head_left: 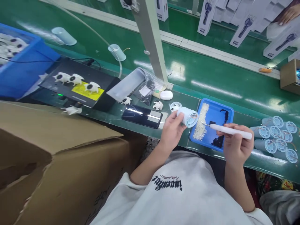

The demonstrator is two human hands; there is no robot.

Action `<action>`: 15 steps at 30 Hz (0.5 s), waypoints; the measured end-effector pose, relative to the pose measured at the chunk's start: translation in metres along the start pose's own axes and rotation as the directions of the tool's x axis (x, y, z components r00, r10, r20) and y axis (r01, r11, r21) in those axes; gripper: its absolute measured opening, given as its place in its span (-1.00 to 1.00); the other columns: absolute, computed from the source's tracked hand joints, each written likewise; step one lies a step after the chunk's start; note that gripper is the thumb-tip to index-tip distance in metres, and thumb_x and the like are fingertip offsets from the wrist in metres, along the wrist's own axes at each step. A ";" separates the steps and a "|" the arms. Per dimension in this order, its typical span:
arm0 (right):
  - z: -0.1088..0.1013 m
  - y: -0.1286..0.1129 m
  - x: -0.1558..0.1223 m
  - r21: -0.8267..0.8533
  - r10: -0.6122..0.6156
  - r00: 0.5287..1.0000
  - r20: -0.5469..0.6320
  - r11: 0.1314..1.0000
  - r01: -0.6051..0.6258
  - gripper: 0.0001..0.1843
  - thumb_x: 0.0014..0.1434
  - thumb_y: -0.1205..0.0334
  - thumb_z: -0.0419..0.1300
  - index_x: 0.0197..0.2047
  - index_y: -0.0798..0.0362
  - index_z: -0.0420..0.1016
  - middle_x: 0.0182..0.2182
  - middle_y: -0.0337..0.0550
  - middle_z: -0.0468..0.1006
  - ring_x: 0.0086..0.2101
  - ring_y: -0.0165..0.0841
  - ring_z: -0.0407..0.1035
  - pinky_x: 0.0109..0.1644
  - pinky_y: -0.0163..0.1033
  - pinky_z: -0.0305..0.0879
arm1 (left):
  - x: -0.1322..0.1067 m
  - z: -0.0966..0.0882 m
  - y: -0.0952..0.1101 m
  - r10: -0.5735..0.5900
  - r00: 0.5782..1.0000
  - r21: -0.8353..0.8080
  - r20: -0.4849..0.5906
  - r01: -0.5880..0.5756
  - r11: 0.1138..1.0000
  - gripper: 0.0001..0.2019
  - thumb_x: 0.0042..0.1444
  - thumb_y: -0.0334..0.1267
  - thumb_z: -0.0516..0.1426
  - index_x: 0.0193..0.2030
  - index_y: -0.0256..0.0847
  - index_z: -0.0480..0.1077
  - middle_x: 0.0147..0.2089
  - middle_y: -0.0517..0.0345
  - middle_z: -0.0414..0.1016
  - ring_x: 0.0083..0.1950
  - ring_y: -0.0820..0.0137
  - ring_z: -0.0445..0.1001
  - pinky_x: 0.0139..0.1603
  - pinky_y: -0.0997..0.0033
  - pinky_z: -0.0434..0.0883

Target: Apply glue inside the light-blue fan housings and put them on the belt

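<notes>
My left hand (pixel 171 132) is closed around a light-blue cylindrical housing (pixel 187 116), its spoked end turned right. My right hand (pixel 238 146) grips a white pen-shaped screwdriver (pixel 232 130) that lies nearly level. Its thin metal tip points left, over a heap of small whitish pieces (pixel 200 125) in a blue tray (pixel 231 113); whether it touches them I cannot tell. Small black pieces (pixel 217 141) lie in the same tray. Just behind the held housing is another light-blue piece (pixel 175 107) with a white fan inside. A loose white fan wheel (pixel 157 105) sits nearby.
Several light-blue housings (pixel 269 146) stand grouped at the right. A phone (pixel 142 116) lies left of my hands, beyond a large cardboard box (pixel 89 175). A black device (pixel 79 84) carries white fans. A metal post (pixel 152 40) rises behind the bench; another person's hand (pixel 289 14) shows top right.
</notes>
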State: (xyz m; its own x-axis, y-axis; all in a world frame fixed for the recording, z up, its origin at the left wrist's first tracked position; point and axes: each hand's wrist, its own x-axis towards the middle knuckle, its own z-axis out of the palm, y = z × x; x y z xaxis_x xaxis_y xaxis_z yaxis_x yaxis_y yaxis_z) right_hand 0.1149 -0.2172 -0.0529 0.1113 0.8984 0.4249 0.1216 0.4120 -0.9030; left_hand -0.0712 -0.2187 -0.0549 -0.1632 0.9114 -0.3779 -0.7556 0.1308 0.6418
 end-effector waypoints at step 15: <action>-0.002 -0.002 -0.015 0.126 -0.120 0.986 0.113 0.986 0.106 -0.81 0.30 0.28 0.15 -0.02 -0.03 0.43 -0.13 -0.10 0.56 -0.30 -0.31 0.57 -0.34 -0.12 0.59 | -0.014 0.016 -0.010 -0.060 0.997 0.078 0.052 0.056 0.995 -0.47 -0.30 0.03 0.44 -0.39 -0.25 0.29 -0.40 0.32 0.39 -0.36 0.60 0.38 -0.31 0.58 0.40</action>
State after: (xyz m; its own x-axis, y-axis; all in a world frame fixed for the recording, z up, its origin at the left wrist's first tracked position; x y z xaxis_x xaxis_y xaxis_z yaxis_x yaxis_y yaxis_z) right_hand 0.1149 -0.2316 -0.0574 -0.0166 0.8537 0.5205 0.0073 0.5207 -0.8537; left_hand -0.0508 -0.2265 -0.0457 -0.0845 0.9208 -0.3807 -0.7117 0.2116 0.6698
